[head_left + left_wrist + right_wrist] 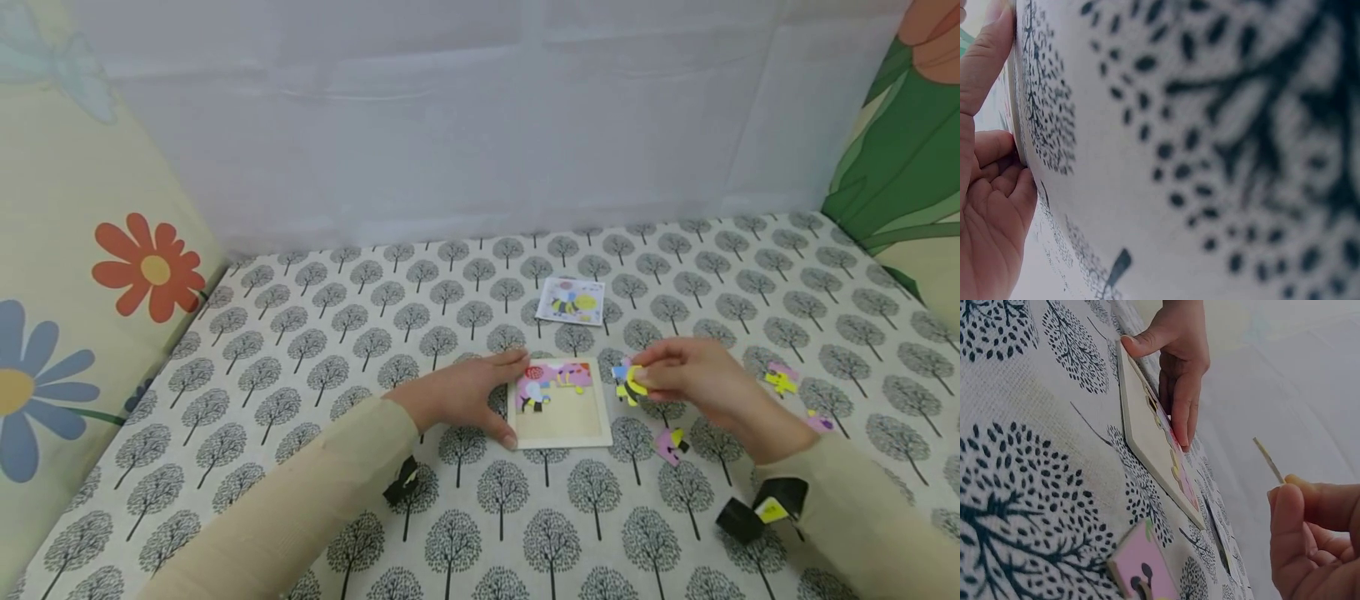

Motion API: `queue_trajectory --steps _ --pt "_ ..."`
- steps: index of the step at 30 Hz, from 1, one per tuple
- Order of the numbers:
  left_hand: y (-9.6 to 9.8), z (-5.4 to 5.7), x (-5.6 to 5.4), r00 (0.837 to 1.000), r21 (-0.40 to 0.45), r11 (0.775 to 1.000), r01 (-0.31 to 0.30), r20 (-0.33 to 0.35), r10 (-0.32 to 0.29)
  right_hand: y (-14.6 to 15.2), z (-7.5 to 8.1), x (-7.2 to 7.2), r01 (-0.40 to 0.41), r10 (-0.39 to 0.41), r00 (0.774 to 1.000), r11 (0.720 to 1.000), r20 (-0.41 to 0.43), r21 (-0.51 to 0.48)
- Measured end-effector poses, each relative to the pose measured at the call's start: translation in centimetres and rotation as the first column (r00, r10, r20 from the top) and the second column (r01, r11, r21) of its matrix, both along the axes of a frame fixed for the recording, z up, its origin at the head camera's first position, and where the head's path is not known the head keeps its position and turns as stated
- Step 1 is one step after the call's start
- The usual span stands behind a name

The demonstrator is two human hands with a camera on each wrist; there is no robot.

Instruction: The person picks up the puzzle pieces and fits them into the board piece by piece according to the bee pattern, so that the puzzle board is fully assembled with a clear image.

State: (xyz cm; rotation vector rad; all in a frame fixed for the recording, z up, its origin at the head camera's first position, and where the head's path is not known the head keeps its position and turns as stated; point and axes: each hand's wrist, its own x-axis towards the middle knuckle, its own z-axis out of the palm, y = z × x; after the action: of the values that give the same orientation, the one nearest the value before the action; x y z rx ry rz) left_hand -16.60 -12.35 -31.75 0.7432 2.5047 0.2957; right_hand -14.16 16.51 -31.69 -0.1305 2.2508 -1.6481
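A square wooden puzzle tray lies on the tablecloth, with several pink, yellow and blue pieces fitted along its far side and upper left. My left hand rests against the tray's left side, its thumb at the near corner and forefinger toward the far corner. To the right of the tray, my right hand pinches a yellow, black and blue puzzle piece between thumb and fingers. In the right wrist view that puzzle piece is seen edge-on, raised above the cloth.
A loose pink piece lies near the tray's right corner. Farther right are a yellow-pink piece and a purple-pink one, partly behind my wrist. Beyond the tray is a bee picture card. A white sheet hangs behind the table.
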Motion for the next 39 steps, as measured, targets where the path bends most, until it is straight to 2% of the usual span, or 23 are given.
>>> queue_trajectory --steps 15,29,39 --pt "0.0 0.0 -0.1 1.0 -0.006 1.0 0.011 -0.006 -0.011 -3.1 -0.3 -0.4 0.012 -0.011 0.999 0.999 0.046 -0.033" --pt "0.0 -0.2 -0.2 1.0 -0.011 1.0 0.018 -0.008 -0.019 -5.7 -1.2 -1.0 0.043 -0.039 0.997 0.997 0.074 -0.058" --pt "0.0 -0.1 -0.1 1.0 -0.005 1.0 0.024 -0.011 -0.024 -7.1 -2.2 -1.4 0.079 -0.075 0.993 0.996 0.086 -0.039"
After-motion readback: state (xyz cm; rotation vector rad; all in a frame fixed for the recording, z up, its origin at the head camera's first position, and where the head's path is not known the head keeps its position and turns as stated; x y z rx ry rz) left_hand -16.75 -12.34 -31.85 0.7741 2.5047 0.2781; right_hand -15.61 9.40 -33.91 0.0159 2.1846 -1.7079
